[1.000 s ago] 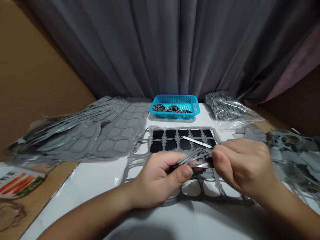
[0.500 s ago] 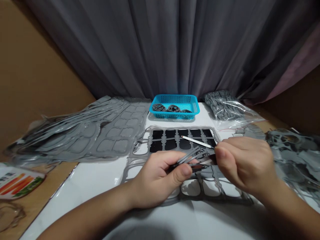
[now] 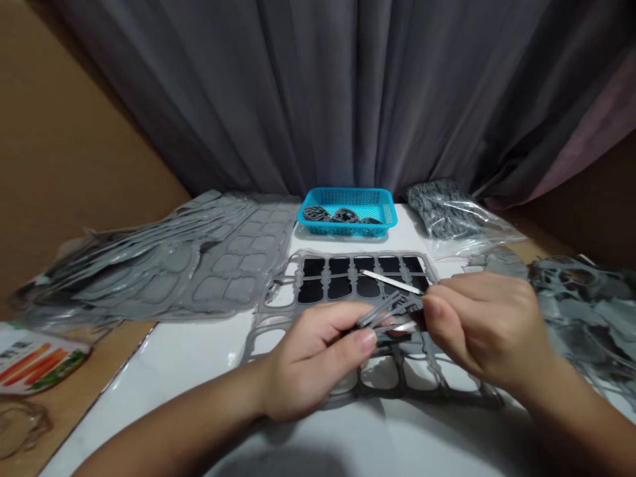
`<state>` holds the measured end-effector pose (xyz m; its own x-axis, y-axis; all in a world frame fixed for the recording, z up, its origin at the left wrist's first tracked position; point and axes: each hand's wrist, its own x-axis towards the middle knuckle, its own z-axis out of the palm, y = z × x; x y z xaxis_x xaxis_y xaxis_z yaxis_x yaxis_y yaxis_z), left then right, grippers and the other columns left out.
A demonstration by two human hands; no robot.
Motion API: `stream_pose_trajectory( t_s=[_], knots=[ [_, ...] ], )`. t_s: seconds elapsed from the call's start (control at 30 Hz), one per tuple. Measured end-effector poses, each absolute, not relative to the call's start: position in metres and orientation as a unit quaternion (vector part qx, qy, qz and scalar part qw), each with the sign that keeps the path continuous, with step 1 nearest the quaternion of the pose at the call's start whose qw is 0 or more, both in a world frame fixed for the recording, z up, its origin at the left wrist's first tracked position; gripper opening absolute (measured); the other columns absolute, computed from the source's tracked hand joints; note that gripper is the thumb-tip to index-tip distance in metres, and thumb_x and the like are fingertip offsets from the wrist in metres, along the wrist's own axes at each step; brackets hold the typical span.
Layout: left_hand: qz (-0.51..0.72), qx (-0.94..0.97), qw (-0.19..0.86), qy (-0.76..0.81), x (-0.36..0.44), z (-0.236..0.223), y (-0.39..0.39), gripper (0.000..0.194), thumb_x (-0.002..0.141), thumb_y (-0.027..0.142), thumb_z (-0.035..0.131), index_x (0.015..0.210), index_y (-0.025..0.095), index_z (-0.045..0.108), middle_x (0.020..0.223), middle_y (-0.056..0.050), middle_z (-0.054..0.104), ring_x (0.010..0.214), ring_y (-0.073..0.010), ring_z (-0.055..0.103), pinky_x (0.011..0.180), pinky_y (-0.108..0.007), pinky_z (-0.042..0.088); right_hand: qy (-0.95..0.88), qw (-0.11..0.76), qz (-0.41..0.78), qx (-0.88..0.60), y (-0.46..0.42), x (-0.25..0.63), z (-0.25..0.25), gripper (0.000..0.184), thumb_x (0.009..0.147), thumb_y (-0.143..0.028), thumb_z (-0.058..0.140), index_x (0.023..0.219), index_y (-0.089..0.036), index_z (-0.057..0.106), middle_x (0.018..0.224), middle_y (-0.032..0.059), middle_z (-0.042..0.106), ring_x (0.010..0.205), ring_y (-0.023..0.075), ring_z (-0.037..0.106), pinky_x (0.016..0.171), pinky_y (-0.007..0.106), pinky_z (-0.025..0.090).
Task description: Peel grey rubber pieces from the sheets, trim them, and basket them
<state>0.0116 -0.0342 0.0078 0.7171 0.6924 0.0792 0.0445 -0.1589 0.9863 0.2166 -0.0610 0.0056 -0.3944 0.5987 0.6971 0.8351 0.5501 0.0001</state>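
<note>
Left hand: the left hand (image 3: 313, 364) is closed to a narrow pinch, thumb and fingers (image 3: 365, 341) gripping the gray die-cut strips (image 3: 390, 311).
Right hand: the right hand (image 3: 484, 328) is curled and narrow, its thumb (image 3: 433, 310) right beside the strips. Whether it is pinching them cannot be told.
Strips: held between the hands, low over the sheet, splayed at several angles.
White stick: a thin white stick (image 3: 390, 281) with a reddish tip slants across the black panels, its near end reaching the right fingers (image 3: 437, 283).
Hidden: the fingers cover the strips' ends, and the stick's near end is lost behind the right hand. A pale sliver (image 3: 403, 326) between the hands is too blurred to name.
Sheet: a gray-framed sheet (image 3: 298, 318) with black rounded panels lies under both hands on the counter (image 3: 149, 391).
Far edge: a blue plastic basket (image 3: 318, 228) holds dark gray cut-outs (image 3: 342, 215), beside a clear plastic bag (image 3: 442, 212) of gray scraps.
Sides: a stack of gray sheets (image 3: 173, 265) lies left, a heap of gray scraps (image 3: 581, 318) right, and a printed carrot packet (image 3: 34, 361) is cut off by the left edge.
</note>
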Motion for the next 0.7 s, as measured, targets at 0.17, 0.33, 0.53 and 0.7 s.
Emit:
stream_pose_trajectory(
  t_s=[0.17,0.33,0.53,0.7],
  knots=[
    [0.249,0.736,0.587,0.227,0.0110,0.0084,-0.0296,0.025,0.091,0.032,0.047,0.081,0.012,0.058,0.066,0.001,0.049,0.058,-0.0095,0.041,0.053,-0.018,0.036,-0.817,0.324,-0.179,-0.442,-0.0595,0.2160,0.0053,0.044,0.092,-0.024,0.037,0.048,-0.020,0.041,0.041,-0.0020,0.038,0.039,0.0110,0.032,0.046,0.030,0.020],
    [0.250,0.760,0.558,0.220,0.0102,0.0080,-0.0272,0.021,0.092,0.025,0.044,0.082,0.012,0.057,0.066,0.001,0.047,0.059,-0.0091,0.041,0.052,-0.017,0.036,-0.817,0.317,-0.188,-0.443,-0.0597,0.2155,0.0046,0.045,0.092,-0.025,0.037,0.048,-0.020,0.042,0.041,-0.0017,0.039,0.039,0.0111,0.033,0.047,0.030,0.020],
    [0.259,0.776,0.533,0.216,0.0097,0.0052,-0.0276,0.020,0.091,0.020,0.043,0.085,0.011,0.059,0.067,0.000,0.049,0.059,-0.0086,0.044,0.053,-0.016,0.038,-0.814,0.318,-0.197,-0.444,-0.0590,0.2150,0.0037,0.044,0.092,-0.025,0.040,0.048,-0.020,0.042,0.041,-0.0016,0.039,0.039,0.0107,0.032,0.047,0.030,0.019],
    [0.279,0.796,0.489,0.222,0.0093,0.0009,-0.0282,0.023,0.092,0.021,0.043,0.099,0.011,0.063,0.083,-0.005,0.064,0.071,-0.0130,0.057,0.062,-0.020,0.046,-0.815,0.363,-0.101,-0.440,-0.0590,0.2221,0.0050,0.041,0.093,-0.025,0.034,0.053,-0.020,0.036,0.045,-0.0030,0.034,0.041,0.0100,0.030,0.046,0.028,0.021]
  ],
)
